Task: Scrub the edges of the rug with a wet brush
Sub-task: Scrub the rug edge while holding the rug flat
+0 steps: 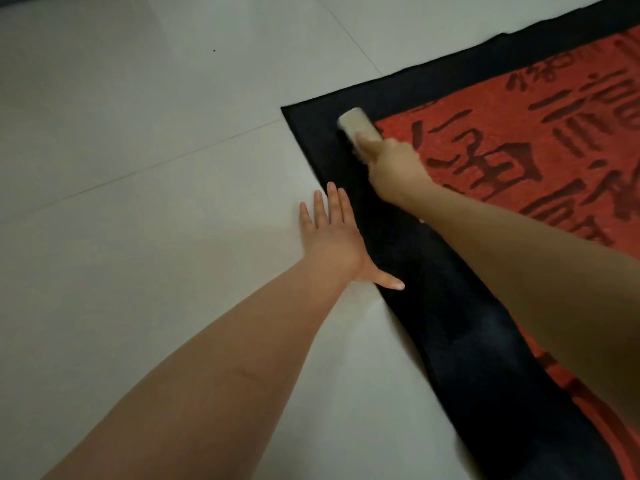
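A red rug (pixel 519 140) with dark characters and a wide black border lies on the floor, its near corner at upper centre. My right hand (pixel 391 164) grips a pale, block-shaped brush (pixel 355 124) that sits on the black border close to that corner, where black meets red. My left hand (pixel 334 237) lies flat with straight fingers on the floor beside the rug's left edge, its thumb resting on the black border.
Pale glossy floor tiles (pixel 138 168) with thin grout lines fill the left and top of the view. The rug runs on past the right and bottom edges of the frame.
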Available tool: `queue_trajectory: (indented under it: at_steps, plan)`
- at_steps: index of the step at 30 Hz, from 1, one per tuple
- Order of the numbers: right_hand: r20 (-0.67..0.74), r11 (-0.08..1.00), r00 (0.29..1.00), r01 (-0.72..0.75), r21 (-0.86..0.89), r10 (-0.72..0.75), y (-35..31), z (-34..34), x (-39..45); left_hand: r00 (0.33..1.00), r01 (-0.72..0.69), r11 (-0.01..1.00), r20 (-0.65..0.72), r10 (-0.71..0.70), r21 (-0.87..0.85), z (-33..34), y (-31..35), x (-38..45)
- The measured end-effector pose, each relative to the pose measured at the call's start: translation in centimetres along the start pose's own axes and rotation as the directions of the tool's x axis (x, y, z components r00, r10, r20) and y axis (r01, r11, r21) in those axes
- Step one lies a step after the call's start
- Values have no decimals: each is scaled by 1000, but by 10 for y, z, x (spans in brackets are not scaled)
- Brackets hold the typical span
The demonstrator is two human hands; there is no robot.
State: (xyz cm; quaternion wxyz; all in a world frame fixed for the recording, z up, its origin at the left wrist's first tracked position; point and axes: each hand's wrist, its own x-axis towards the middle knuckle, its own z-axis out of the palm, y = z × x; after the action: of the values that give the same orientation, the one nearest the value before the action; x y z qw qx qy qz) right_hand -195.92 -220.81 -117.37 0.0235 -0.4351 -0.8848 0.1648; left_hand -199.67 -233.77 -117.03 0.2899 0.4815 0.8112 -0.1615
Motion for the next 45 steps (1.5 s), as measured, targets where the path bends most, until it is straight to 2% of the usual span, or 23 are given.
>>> queue_trajectory:
  at_steps: [2, 3, 5, 7, 8, 10, 13, 14, 17, 18, 22, 24, 27, 28, 32, 33, 36, 37, 39, 41, 42, 43, 45]
  plan:
    - [78, 978, 975, 209, -2, -209, -13, 9, -13, 1000, 3, 1000, 12, -4, 11, -1, 1, 0]
    - [77, 979, 976, 203, -17, -201, -9, 4, -6, 1000, 9, 1000, 12, -9, 9, -1, 1, 1]
    - [0, 999, 1000, -8, -41, 8, 17, -11, 21, 1000, -5, 1000, 19, 5, 2, 0, 2, 0]
    - [-53, 967, 966, -253, 0, 253, 26, -22, 35, 1000, -23, 1000, 16, 23, -2, 0, 1, 1]
    - [-59, 967, 965, -254, 18, 255, 16, -17, 32, 999, -29, 1000, 25, 29, -2, -1, 1, 1]
    - [-28, 998, 999, -31, 61, 33, -18, 4, 17, 998, -25, 1000, 58, 24, 14, -1, 1, 3]
    - [67, 974, 973, 220, 48, -223, -27, 10, 9, 996, -19, 1000, 82, 17, 24, -2, 2, 5]
    - [46, 984, 983, 177, 6, -177, -16, 0, 24, 997, -12, 1000, 79, 11, 12, -2, 2, 6]
    - [-42, 984, 983, -178, 1, 178, 11, -25, 52, 996, -9, 1000, 87, 8, 2, -3, 4, 6]
    - [-68, 982, 980, -187, 2, 187, 4, -19, 46, 995, -7, 1000, 98, 6, 3, -3, 4, 5]
    - [92, 973, 970, 221, 70, -227, -39, 18, 12, 992, -21, 999, 126, 17, 32, -4, 5, 5]
    - [45, 993, 992, 122, -10, -121, -21, 7, 32, 995, -17, 1000, 97, 17, 4, -2, 4, 5]
    - [-105, 969, 964, -246, -2, 244, 6, -6, 49, 996, -20, 1000, 92, 21, -8, -3, 4, 6]
    - [-117, 971, 964, -240, 5, 239, -2, 1, 41, 994, -18, 1000, 104, 18, -7, -3, 4, 6]
    - [51, 985, 985, 160, 60, -163, -46, 18, 17, 991, -25, 999, 130, 20, 34, -5, 5, 5]
    - [54, 989, 987, 148, 14, -149, -39, 8, 27, 993, -27, 999, 113, 24, 21, -4, 5, 5]
    - [-47, 980, 980, -194, -38, 192, -3, -23, 61, 997, -17, 1000, 80, 17, -6, -2, 3, 5]
    - [-65, 970, 970, -239, -55, 235, -2, -21, 58, 996, -12, 1000, 84, 13, -6, -3, 4, 5]
    - [-19, 999, 999, -43, -19, 43, -29, -3, 42, 996, -9, 1000, 94, 9, 5, -3, 5, 4]
    - [114, 980, 973, 199, 26, -201, -52, 9, 33, 996, -8, 1000, 89, 6, 15, -5, 6, 5]
    - [141, 970, 960, 243, 3, -241, -51, 7, 40, 997, -13, 1000, 83, 12, 9, -5, 6, 5]
    - [124, 976, 971, 213, -45, -206, -43, -1, 53, 997, -19, 1000, 77, 19, -5, -4, 6, 4]
    - [21, 996, 999, -44, -82, 46, -17, -17, 74, 997, -28, 1000, 75, 29, -11, -4, 5, 3]
